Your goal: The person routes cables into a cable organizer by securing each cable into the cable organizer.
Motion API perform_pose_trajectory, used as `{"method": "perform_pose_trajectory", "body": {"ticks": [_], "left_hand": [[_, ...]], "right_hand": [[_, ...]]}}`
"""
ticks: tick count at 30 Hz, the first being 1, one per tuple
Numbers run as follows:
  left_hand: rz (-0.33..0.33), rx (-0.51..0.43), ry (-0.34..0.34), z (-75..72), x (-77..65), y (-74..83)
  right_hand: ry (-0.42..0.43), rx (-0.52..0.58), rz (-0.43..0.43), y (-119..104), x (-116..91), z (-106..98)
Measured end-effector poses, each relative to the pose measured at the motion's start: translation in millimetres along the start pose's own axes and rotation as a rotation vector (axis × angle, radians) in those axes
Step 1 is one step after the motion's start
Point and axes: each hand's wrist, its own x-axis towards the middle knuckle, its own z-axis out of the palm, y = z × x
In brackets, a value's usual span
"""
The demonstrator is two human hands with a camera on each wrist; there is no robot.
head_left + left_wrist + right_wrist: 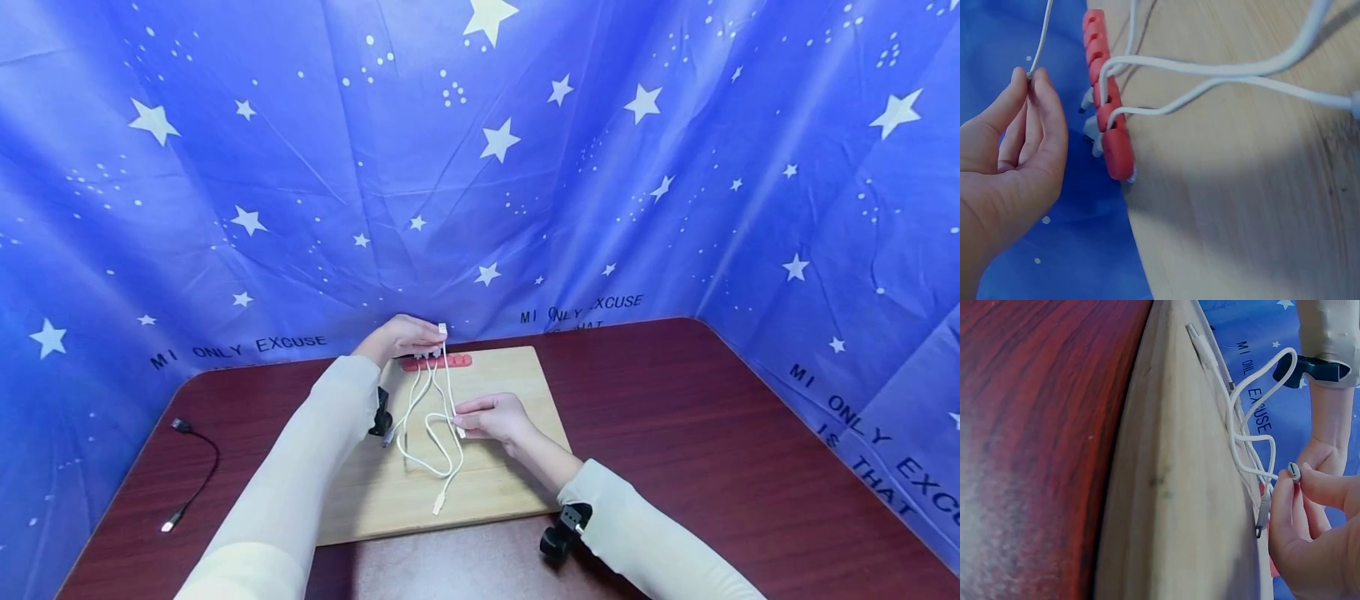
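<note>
My left hand [408, 335] pinches a white USB cable [448, 383] just below its plug [442, 329], above the board's far edge. In the left wrist view the fingers hide that plug. My right hand [495, 417] holds the cable's other end over the board; its small connector [1294, 471] pokes out between thumb and fingers. Under the left hand, a red cable holder [1117, 153] runs along the wooden board's [517, 483] far edge. Several white cables pass through its slots, and their loose ends lie on the board, one ending in a white plug [438, 502].
On the dark red table [750, 467], left of the board, lies a short black USB cable [217, 458]. A blue star-printed curtain [420, 167] hangs right behind the table and along its sides. Black wrist cameras [558, 537] are strapped over both sleeves.
</note>
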Motion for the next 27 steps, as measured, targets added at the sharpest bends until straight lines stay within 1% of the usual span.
{"method": "perform_pose_trajectory", "body": {"ticks": [3,5,7,9,10,13,14,16,17,18,20,21,22,23,25,26,27], "left_hand": [[0.004,0.003,0.019,-4.4,1.8,-3.4],[-0.005,-0.001,0.020,-7.3,3.7,-5.9],[-0.032,0.005,0.014,-9.4,6.7,-7.9],[-0.066,0.015,0.021,-10.8,13.1,-10.7],[-0.078,0.026,0.024,-11.8,17.7,-12.6],[-0.103,0.073,0.027,-16.4,37.9,-20.2],[-0.092,0.059,-0.011,-24.1,54.7,-28.0],[-0.085,0.123,-0.008,-25.2,62.1,-30.2],[-0.074,0.156,-0.011,-25.3,63.4,-30.4],[-0.061,0.193,0.000,-24.2,62.3,-29.6],[-0.029,0.245,0.003,-20.7,53.3,-25.2],[-0.037,0.289,0.047,-11.8,36.8,-16.0],[-0.028,0.289,0.044,-9.0,28.0,-11.3],[-0.023,0.284,0.039,-7.6,22.6,-8.1],[-0.039,0.276,0.042,-4.1,12.1,-1.0],[-0.041,0.273,0.040,-3.5,9.7,0.5],[-0.047,0.287,0.045,-3.1,10.6,0.7]], "right_hand": [[0.031,0.026,0.027,0,2,0],[0.048,0.034,0.034,1,5,0],[0.051,0.034,0.048,2,7,0],[0.045,0.026,0.056,3,10,1],[0.041,0.026,0.060,3,11,1],[0.038,0.019,0.071,5,13,3],[0.040,0.018,0.072,5,13,3],[0.044,0.020,0.073,5,13,3],[0.045,0.021,0.074,5,13,3],[0.046,0.024,0.076,6,13,3],[0.048,0.030,0.075,5,13,3],[0.050,0.032,0.075,5,12,3],[0.051,0.034,0.074,5,12,3],[0.050,0.032,0.073,4,12,3],[0.049,0.030,0.066,3,13,2],[0.049,0.028,0.065,3,13,2],[0.047,0.025,0.063,3,13,2]]}}
